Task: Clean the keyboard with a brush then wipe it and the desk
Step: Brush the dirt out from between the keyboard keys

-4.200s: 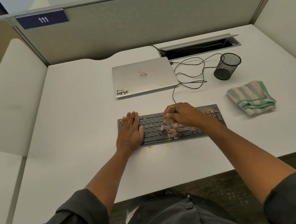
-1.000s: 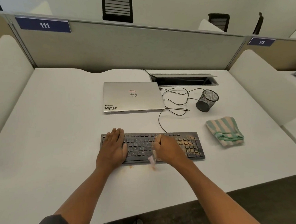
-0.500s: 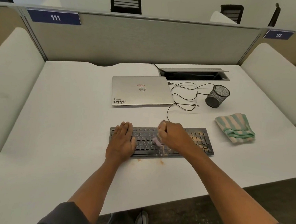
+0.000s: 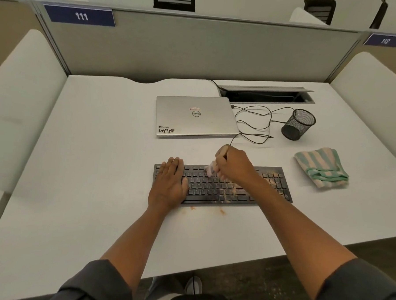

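Note:
A black keyboard [image 4: 215, 188] lies on the white desk [image 4: 95, 167], dusted with orange-brown crumbs near its middle and right end. My left hand [image 4: 169, 182] rests flat on the keyboard's left end, fingers straight. My right hand [image 4: 234, 164] grips a small brush [image 4: 210, 168] whose pale bristles, blurred, touch the upper key rows. Its wooden handle tip shows above my fingers. Two orange smudges [image 4: 221, 211] mark the desk just in front of the keyboard. A green and pink striped cloth [image 4: 321, 166] lies folded to the right.
A closed silver laptop [image 4: 194, 116] sits behind the keyboard, with looped black cables [image 4: 257, 127] beside it. A black mesh pen cup [image 4: 298, 124] stands at the right, behind the cloth. An open cable tray [image 4: 264, 96] runs along the rear partition. Padded dividers flank the desk.
My right hand has carried the brush from the keyboard's front edge up to the top key rows. My left hand stays flat on the left end. The camera tilted slightly.

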A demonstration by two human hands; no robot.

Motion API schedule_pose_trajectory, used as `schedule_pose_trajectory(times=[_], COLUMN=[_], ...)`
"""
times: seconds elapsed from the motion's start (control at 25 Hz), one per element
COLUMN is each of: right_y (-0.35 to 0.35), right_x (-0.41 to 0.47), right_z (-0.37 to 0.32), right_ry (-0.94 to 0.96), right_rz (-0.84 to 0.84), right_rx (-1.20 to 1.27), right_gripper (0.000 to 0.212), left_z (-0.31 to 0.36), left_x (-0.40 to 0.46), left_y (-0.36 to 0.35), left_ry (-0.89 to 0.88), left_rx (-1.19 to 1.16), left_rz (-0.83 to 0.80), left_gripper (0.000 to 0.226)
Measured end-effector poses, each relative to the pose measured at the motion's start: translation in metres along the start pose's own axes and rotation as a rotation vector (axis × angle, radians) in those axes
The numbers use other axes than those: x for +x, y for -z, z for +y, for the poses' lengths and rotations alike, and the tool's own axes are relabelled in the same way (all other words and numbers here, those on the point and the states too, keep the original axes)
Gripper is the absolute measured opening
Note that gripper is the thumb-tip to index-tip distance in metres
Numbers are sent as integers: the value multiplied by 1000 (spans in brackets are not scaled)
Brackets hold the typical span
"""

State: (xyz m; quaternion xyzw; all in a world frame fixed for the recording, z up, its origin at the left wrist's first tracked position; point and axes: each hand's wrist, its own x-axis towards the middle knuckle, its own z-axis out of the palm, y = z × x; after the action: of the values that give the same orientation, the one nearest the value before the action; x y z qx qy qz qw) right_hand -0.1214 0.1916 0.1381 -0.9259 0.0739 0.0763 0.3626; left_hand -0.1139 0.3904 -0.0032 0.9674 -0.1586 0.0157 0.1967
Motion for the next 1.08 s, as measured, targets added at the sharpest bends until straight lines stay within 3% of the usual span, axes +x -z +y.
schedule_pose_trajectory(times=[0.24,0.44,0.6,0.72,0.96,1.08], right_y=[-7,-3,-12,-2,-8,-19], right_x=[3,6,-10,-17,-22,-27], right_z=[-5,-9,9,30,28,36], right_ry=[-16,86,245,255,278,316], right_rz=[-249,59,-107,-217,-100,-73], right_rx=[-303,-135,-101,-81,34,-7], right_gripper=[43,31,23,31,11,12], left_z=[1,0,0,-1,1,0], left_x=[0,0,0,0,-1,-1], left_y=[1,1,0,-1,2,1], left_ry=[2,4,1,6,1,4], left_rx=[-2,11,5,2,4,8], left_rz=[5,-4,-9,2,-5,-8], left_gripper=[76,71,69,69,70,69])
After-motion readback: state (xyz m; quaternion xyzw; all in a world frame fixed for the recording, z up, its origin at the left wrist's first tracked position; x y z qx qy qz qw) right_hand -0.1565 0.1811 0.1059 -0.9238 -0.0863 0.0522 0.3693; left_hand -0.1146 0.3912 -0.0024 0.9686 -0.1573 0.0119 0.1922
